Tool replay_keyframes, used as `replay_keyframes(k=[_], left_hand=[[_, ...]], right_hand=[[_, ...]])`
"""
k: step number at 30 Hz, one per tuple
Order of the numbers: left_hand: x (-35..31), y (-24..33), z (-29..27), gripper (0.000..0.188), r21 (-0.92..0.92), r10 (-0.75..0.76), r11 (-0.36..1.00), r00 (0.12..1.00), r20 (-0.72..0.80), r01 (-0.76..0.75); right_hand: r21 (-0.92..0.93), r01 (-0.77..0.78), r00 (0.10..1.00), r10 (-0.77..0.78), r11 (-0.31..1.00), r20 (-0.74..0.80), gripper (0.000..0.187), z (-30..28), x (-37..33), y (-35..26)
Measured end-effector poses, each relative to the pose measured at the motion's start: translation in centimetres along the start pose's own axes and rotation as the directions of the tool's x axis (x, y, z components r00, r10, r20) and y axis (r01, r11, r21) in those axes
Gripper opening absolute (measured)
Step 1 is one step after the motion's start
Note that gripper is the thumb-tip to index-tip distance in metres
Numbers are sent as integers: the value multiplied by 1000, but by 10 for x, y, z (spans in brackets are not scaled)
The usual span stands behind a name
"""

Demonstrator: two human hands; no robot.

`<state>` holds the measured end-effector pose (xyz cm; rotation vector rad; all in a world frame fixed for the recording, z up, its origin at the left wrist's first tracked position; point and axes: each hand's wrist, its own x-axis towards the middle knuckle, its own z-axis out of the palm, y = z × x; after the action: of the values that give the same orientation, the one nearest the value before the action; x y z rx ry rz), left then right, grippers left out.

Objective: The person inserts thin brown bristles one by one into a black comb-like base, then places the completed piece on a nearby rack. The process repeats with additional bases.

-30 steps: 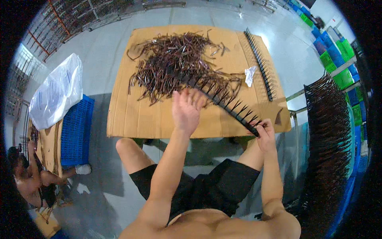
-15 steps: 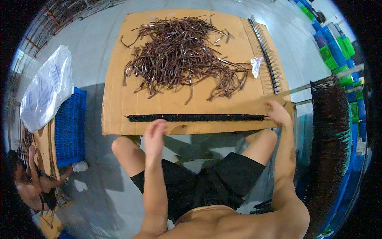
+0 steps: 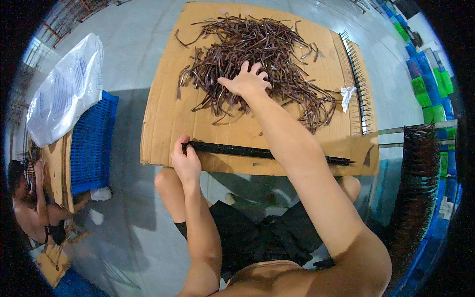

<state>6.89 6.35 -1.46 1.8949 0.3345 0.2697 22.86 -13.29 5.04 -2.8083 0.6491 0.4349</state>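
Observation:
A long, thin black bar (image 3: 232, 149) lies along the near edge of the cardboard-topped table, its right end pointing slightly toward me. My left hand (image 3: 186, 161) pinches the left end of this bar between thumb and fingers. Farther out, a tangled heap of dark brown, glossy strips (image 3: 257, 44) covers the middle of the board. My right hand (image 3: 247, 81) rests palm down on the near side of the heap, fingers spread. The right forearm crosses above the bar and hides part of it.
A spiked black bar (image 3: 357, 79) lies along the board's right edge, beside a crumpled white scrap (image 3: 347, 97). To the right hangs a rack of dark strips (image 3: 415, 183). On the left are a blue crate (image 3: 91, 148), a white plastic bag (image 3: 67, 89) and another person (image 3: 42, 208).
My right hand has left the bar's right end and gone forward and left onto the heap. The left hand has closed on the bar's left end. The whole view has shifted a little.

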Motion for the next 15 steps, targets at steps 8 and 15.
replay_keyframes(k=[8, 15], left_hand=[[-15, 18, 7, 21, 209, 52, 973, 972, 230, -101], [-22, 12, 10, 20, 224, 94, 963, 964, 249, -152]], right_hand=[[203, 177, 976, -145, 963, -161, 78, 5, 10, 22], [445, 365, 924, -260, 818, -279, 48, -18, 7, 54]])
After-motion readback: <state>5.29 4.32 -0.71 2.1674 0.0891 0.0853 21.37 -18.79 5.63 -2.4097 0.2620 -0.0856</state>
